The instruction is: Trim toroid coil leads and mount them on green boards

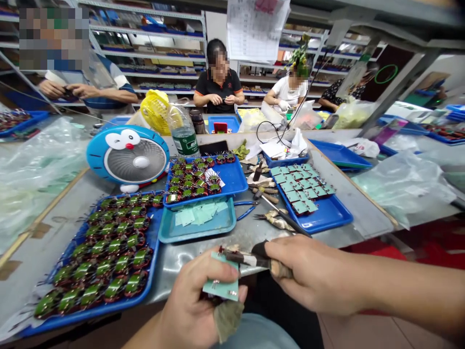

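My left hand (pixel 192 300) holds a small green circuit board (pixel 221 278) at the bottom middle, with a grey-green rag (pixel 228 320) hanging beneath it. My right hand (pixel 312 274) grips a hand tool (pixel 250 259) with a wrapped handle, and its dark tip reaches the board's top edge. Metal pins stick out of the board. Close to my left hand lies a blue tray (pixel 153 252) of green components with wire leads. Farther off, a teal tray (pixel 196 235) holds loose green cards.
Another blue tray (pixel 240 184) of components and one of green boards (pixel 327 218) stand on the metal bench, among tools and blue-handled pliers (pixel 247 208). A blue fan (pixel 127 155) and plastic sheeting (pixel 36 184) lie left. Several co-workers sit beyond, including one in a black shirt (pixel 218 85).
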`<state>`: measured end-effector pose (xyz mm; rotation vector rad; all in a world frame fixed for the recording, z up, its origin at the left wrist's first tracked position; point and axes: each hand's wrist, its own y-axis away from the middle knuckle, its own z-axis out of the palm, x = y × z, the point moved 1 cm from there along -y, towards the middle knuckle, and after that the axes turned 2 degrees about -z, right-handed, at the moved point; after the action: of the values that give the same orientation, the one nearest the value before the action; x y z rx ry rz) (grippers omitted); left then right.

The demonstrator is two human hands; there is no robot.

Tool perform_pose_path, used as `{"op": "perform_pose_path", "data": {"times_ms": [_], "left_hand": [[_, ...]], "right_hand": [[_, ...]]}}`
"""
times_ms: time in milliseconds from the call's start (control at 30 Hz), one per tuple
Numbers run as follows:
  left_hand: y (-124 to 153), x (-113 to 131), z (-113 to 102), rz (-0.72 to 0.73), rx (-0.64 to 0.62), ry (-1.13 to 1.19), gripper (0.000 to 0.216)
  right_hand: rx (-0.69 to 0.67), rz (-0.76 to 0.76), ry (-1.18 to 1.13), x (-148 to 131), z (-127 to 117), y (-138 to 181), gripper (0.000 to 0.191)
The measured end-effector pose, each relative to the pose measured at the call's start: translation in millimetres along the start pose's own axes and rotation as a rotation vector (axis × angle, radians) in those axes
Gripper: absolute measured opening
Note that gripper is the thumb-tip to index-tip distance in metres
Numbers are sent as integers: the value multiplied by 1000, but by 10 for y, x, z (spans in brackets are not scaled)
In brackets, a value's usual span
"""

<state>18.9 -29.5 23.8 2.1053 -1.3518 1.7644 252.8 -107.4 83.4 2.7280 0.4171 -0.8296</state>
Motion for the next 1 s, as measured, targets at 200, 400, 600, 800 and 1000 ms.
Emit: {"op": "perform_pose_path", "data": {"times_ms": [200,400,600,800,1000], "left_hand": [[27,-85,-17,-343,-10,289,48],[-23,-64,161,-605,152,490,86],[9,-134,272,-516,120,732,97],[15,-225,249,-554,65,713,54],[7,-295,121,-568,267,336,61]], "right_hand": [[235,62,-693,28,446,-146,21],[606,78,-1534,-104,1237,-495,79],[652,87,-1782,-100,1140,-584,79],[603,148,-1659,-35,1160,-560,57],[540,205,-500,185,997,-211,20]]}}
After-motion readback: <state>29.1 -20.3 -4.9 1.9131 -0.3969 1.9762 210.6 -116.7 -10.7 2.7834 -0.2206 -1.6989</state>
